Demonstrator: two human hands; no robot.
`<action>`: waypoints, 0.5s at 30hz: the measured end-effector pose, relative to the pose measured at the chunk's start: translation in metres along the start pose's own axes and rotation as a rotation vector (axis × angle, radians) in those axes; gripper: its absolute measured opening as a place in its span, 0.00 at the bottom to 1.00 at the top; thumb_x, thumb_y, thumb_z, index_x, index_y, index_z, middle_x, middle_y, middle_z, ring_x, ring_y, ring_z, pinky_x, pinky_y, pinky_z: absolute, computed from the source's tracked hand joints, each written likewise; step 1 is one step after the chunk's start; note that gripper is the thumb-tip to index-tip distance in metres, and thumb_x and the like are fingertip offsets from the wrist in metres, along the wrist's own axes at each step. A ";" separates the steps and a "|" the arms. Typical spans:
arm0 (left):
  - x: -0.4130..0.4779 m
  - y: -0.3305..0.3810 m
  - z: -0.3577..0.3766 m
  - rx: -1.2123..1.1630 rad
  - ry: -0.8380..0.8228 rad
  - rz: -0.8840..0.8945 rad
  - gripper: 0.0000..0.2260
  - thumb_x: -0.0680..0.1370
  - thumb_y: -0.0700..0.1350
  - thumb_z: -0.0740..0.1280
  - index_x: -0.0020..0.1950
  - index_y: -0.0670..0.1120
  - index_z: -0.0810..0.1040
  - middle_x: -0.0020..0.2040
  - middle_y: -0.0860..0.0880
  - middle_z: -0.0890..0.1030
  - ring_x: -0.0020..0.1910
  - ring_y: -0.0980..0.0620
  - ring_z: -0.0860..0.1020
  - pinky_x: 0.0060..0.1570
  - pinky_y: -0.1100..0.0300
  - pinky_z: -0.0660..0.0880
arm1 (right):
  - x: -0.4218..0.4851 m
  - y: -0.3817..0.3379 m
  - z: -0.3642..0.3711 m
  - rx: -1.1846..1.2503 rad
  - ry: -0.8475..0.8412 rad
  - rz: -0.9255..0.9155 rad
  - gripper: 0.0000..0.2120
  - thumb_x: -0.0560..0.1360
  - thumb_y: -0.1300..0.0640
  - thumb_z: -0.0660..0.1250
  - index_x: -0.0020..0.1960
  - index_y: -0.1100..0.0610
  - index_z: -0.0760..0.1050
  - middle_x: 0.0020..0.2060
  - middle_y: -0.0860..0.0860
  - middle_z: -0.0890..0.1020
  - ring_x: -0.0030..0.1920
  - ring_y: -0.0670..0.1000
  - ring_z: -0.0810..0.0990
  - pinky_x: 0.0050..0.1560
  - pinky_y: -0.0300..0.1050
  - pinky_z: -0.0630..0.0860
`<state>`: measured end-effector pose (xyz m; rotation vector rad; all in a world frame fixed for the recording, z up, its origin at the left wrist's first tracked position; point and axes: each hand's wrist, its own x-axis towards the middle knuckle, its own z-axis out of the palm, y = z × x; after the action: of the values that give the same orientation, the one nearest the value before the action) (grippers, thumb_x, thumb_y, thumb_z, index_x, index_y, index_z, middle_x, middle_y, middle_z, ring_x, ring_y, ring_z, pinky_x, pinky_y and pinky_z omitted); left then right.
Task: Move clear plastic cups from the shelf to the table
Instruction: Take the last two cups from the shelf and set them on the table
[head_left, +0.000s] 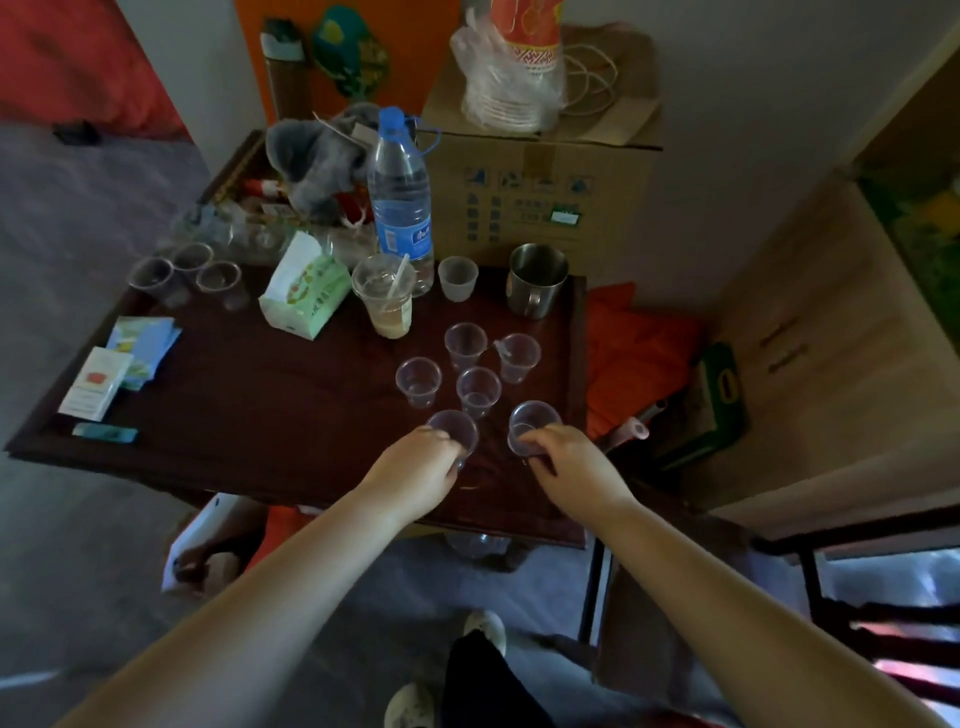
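While both arms reach over it, the dark wooden table (249, 395) fills most of the view, crowded at its far edge by a cardboard box (540, 197), a water bottle (400, 192), a green tissue pack (306, 286), a steel mug (535, 280) and a lidded drink cup (387, 296). Four clear plastic cups (470, 371) stand upright in a loose cluster near the right front of the table, close together but apart, and three more (189, 273) sit at the far left corner. The shelf cannot be made out with certainty.

Nearest the person, the left hand (415, 473) is wrapped around the left cup (453, 434), fingers closed on its side wall, and the right hand (574, 467) grips the right cup (531, 427) the same way. Both cups appear to rest on, or just above, the tabletop; contact is hard to confirm.

These cups look thin, very light and easily crushed or tipped, so a gentle hold low on the wall, below the rim, seems wisest, with a soft release to avoid knocking neighbours.
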<state>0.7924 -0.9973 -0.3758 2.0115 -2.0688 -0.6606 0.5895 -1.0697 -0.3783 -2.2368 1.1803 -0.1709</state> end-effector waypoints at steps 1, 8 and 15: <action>0.006 -0.001 0.003 0.001 -0.013 -0.015 0.11 0.76 0.42 0.60 0.53 0.44 0.80 0.51 0.47 0.81 0.53 0.47 0.75 0.50 0.51 0.76 | 0.006 0.006 0.003 0.003 -0.015 0.000 0.15 0.75 0.60 0.62 0.62 0.55 0.74 0.57 0.51 0.78 0.60 0.50 0.73 0.58 0.36 0.65; 0.034 -0.004 0.022 0.033 -0.051 -0.066 0.11 0.77 0.41 0.60 0.54 0.44 0.79 0.49 0.47 0.81 0.54 0.48 0.75 0.47 0.52 0.76 | 0.036 0.036 0.017 -0.008 -0.100 -0.038 0.17 0.75 0.61 0.61 0.63 0.56 0.72 0.58 0.52 0.77 0.61 0.52 0.71 0.62 0.42 0.67; 0.043 -0.009 0.036 0.074 -0.100 -0.099 0.12 0.77 0.41 0.59 0.57 0.43 0.77 0.53 0.47 0.79 0.57 0.47 0.73 0.49 0.51 0.76 | 0.047 0.047 0.029 -0.033 -0.120 -0.078 0.16 0.75 0.61 0.61 0.62 0.56 0.72 0.58 0.51 0.77 0.61 0.51 0.70 0.59 0.40 0.66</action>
<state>0.7825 -1.0326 -0.4193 2.1758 -2.0891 -0.7262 0.5953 -1.1140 -0.4356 -2.2892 1.0402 -0.0479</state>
